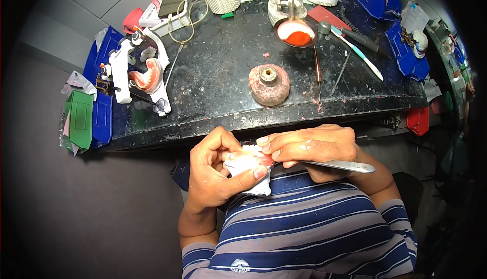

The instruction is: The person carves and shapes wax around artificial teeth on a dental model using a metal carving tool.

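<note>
Nearer us than the pink-smeared pot (269,87), we are holding the dental cast (243,165), probably brittle and best cradled by its base, in our closed left grip (209,171), our right grip (320,145) clasping a metal tool (351,166).

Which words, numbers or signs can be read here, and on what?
Metal tool in the right hand: dark lettering on its handle, wording withheld.
Striped shirt: white emblem with lettering, wording withheld.
White box by the phone: print too small to read.
Anything else: too small or blurred.
</note>
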The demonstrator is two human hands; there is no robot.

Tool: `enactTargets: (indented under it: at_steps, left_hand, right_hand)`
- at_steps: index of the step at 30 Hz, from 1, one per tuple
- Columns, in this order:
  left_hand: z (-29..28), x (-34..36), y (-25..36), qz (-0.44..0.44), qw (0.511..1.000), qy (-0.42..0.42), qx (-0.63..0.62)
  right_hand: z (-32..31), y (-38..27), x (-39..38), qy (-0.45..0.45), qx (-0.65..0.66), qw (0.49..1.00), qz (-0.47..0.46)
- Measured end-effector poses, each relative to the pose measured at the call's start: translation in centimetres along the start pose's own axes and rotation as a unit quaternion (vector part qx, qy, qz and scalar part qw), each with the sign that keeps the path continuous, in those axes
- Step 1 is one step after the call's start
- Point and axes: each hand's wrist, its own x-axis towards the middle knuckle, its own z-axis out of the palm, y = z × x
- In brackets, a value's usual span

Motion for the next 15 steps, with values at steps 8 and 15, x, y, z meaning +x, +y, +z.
enactTargets:
  at_steps: [8,15]
  left_hand:
    - [0.08,0.02,0.12,-0.007,1.0,0.004,-0.006]
    - [-0.13,0.03,0.03,-0.004,1.0,0.001,0.011]
  right_hand:
    - [0.22,0.39,-0.2,0.003,-0.001,1.0,-0.01]
    - [0.23,0.55,-0.41,-0.007,-0.005,1.0,0.011]
